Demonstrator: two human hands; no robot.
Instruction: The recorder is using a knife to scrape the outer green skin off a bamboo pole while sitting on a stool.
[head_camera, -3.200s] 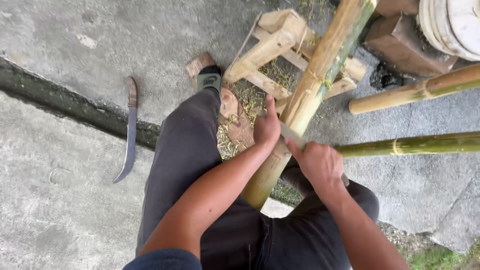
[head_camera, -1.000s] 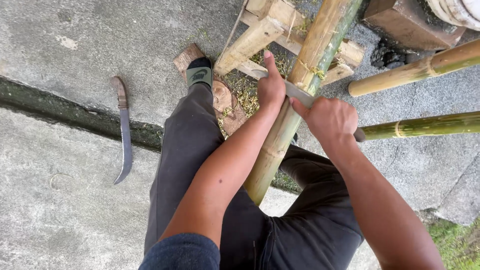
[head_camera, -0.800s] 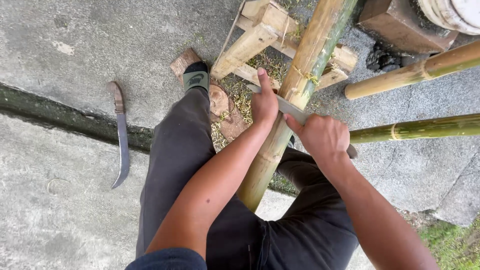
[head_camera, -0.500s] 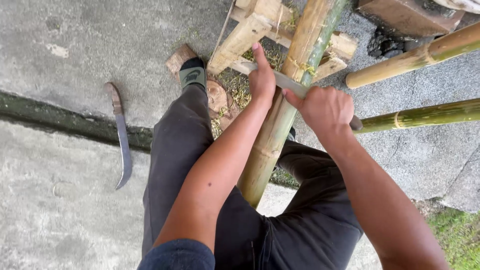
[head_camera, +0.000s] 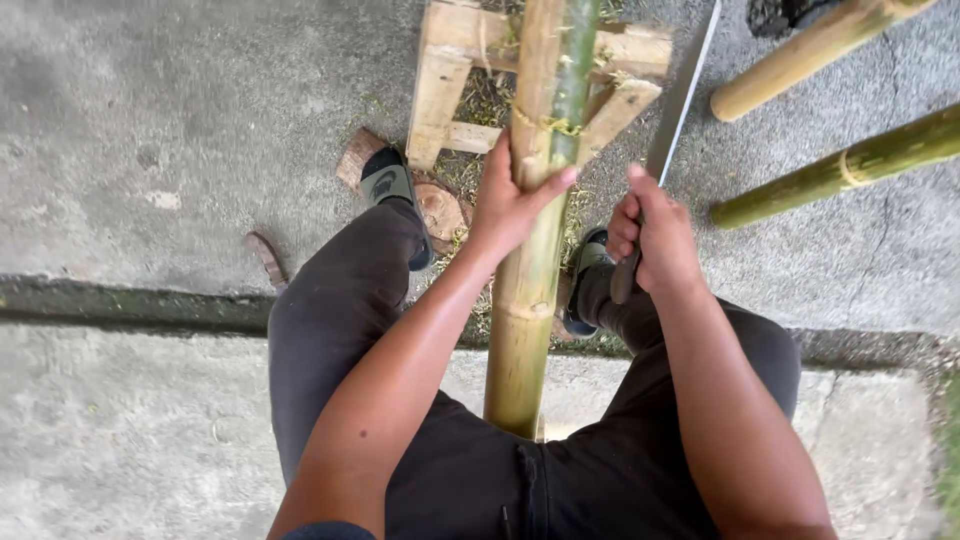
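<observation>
My left hand (head_camera: 510, 200) wraps the bamboo pole (head_camera: 528, 290); right hand (head_camera: 655, 240) fists the knife (head_camera: 680, 95). A glancing blade could cut those left fingers.

bamboo pole (head_camera: 530, 250): thick, yellow-tan with a green strip near the top; runs lengthwise between the person's legs, its far end resting on a wooden frame (head_camera: 450, 60); gripped around its upper part by the left hand (head_camera: 510, 200).
knife (head_camera: 675, 105): long, flat grey blade, pointing up and away, just right of the pole; handle clasped in the right hand (head_camera: 655, 240).
</observation>
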